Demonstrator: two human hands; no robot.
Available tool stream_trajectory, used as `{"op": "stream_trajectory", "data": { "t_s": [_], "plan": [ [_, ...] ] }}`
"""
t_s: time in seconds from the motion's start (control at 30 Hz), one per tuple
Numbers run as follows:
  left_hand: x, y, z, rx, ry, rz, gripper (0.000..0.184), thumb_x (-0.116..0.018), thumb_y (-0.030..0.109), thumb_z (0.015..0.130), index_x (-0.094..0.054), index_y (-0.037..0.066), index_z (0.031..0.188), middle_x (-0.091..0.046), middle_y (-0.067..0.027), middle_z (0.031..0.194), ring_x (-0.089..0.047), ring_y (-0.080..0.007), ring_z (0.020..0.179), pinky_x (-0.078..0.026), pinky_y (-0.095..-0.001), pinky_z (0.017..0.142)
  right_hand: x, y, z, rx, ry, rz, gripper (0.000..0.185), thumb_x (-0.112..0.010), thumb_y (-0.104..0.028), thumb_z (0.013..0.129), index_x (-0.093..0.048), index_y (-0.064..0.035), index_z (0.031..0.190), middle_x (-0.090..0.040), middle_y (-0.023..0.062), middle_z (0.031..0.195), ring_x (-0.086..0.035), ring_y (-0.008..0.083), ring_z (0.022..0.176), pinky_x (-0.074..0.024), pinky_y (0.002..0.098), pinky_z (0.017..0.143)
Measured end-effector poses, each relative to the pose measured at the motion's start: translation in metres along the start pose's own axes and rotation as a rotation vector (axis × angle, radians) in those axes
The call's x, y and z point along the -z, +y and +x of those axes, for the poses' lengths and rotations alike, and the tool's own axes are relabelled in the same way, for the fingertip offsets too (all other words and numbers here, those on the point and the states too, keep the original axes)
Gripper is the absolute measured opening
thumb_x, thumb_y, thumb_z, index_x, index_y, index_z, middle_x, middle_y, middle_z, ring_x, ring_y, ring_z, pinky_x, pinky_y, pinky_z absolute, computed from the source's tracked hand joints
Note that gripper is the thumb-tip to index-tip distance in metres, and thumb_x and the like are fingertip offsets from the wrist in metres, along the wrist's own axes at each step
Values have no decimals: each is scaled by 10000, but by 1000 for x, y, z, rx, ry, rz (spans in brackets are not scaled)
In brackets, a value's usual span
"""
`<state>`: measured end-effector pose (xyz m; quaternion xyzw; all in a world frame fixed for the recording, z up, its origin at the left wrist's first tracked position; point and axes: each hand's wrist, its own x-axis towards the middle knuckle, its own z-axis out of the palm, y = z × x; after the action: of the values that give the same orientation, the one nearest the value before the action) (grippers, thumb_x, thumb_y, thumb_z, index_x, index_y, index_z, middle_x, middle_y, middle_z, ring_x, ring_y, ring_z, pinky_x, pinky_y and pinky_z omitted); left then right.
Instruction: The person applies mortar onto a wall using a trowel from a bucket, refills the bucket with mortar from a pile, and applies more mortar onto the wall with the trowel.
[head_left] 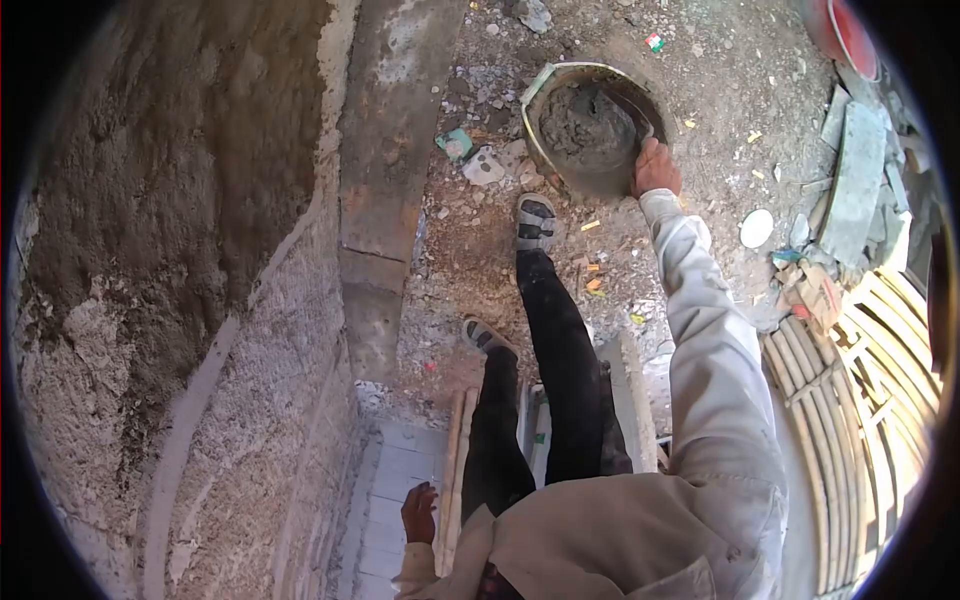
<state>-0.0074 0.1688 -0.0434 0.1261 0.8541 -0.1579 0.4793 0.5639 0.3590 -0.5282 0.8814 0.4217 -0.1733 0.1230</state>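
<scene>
My right hand (657, 167) is closed at the right edge of a round basin (537, 75) on the ground. Its fingers appear wrapped round the handle of a trowel (649, 131); little of the tool shows, the blade being lost against the mix. Wet grey mortar (585, 125) lies heaped in the basin, with a smooth, wetter patch near my hand. My left hand (420, 513) hangs low by my side, holding nothing, its fingers loosely bent and apart. It is nearest to the pale block surface beside my leg.
A wall (200, 130), partly coated with darker wet plaster, rises on the left. Along its foot runs a concrete strip (375, 200). Rubble and litter cover the ground. Bundled bamboo poles (815, 410), broken slabs (855, 180) and a red bucket (852, 38) stand at right.
</scene>
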Motion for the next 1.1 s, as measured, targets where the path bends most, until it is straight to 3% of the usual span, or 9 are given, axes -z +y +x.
{"op": "stream_trajectory", "data": {
  "t_s": [0.03,0.13,0.17,0.3,0.5,0.6,0.8,0.93,1.1],
  "plan": [
    [-2,6,-1,5,-5,7,377,-605,264,932,-627,5,1206,-692,-81,1057,-657,-176,957,-526,-309,755,-6,-4,14,-263,-111,90,304,-412,-320,1006,-604,-90,950,-684,199,1028,-694,373,905,-564,499,766],
    [-7,11,4,8,-4,28,384,-598,272,939,-618,11,1221,-695,-74,1068,-659,-171,962,-525,-306,756,-28,-20,17,33,-312,-17,273,-485,-296,958,-647,-76,970,-681,227,1081,-691,384,961,-563,488,813],
    [-7,12,6,6,0,36,386,-596,274,942,-615,14,1226,-695,-72,1070,-660,-170,961,-525,-305,754,-44,-30,23,-100,-425,158,294,-558,-310,893,-683,-65,998,-677,234,1075,-676,388,1020,-547,482,882],
    [-8,11,12,12,-11,77,369,-597,275,948,-621,28,1221,-694,-60,1068,-664,-159,932,-524,-298,741,-90,-36,18,179,-385,376,332,-619,-257,768,-658,49,889,-681,288,969,-672,422,938,-531,450,799],
    [6,26,25,-96,-12,72,372,-600,290,945,-629,33,1212,-685,-48,1060,-652,-148,930,-517,-288,733,-12,-29,-10,-30,-456,732,300,-601,-227,755,-640,51,860,-667,231,747,-674,360,727,-517,441,663],
    [28,19,26,-166,7,34,379,-604,295,939,-632,35,1214,-683,-46,1059,-647,-146,930,-513,-293,730,14,-21,-40,-55,-509,766,367,-626,-274,723,-695,25,924,-678,284,875,-655,432,886,-488,459,822],
    [78,-50,60,-444,35,54,337,-618,273,914,-676,25,1135,-709,-104,1037,-665,-205,945,-510,-324,798,121,-48,-148,-334,-287,1415,270,-582,-109,830,-642,-13,1075,-625,84,713,-551,153,541,-413,316,481],
    [121,-109,78,-657,120,120,317,-624,251,899,-687,12,1098,-708,-155,1027,-670,-247,962,-502,-347,847,184,-72,-218,-153,-75,1651,145,-576,-73,854,-551,-53,996,-508,6,671,-522,109,533,-385,241,459],
    [181,-205,115,-617,132,46,318,-640,243,886,-681,21,1109,-702,-177,989,-667,-300,948,-503,-366,827,324,-162,-338,-70,333,1814,236,-538,-37,820,-485,-41,1050,-529,54,806,-543,145,632,-451,273,561]
  ]
}}
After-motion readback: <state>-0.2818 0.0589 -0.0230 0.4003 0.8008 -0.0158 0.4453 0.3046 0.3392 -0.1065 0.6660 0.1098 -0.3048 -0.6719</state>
